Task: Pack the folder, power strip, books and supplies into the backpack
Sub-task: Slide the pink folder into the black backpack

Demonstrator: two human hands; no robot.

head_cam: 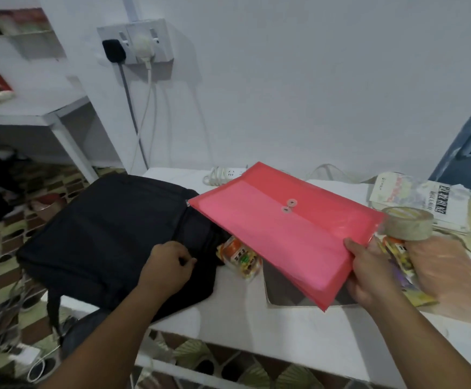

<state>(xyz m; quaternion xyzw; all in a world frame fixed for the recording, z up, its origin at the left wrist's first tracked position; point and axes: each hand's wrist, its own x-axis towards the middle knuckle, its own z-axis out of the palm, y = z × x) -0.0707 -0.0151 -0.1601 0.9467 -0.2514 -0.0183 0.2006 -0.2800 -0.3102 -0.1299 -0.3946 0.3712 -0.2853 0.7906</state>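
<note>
My right hand pinches the red folder by its near-right corner, long axis aimed far-left at the black backpack; left hand grips the backpack's opening edge.

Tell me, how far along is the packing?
Barely begun. The right hand holds the pink folder, its far corner at the black backpack; the left hand grips the bag's opening. The power strip, books and tape roll remain on the table.
</note>
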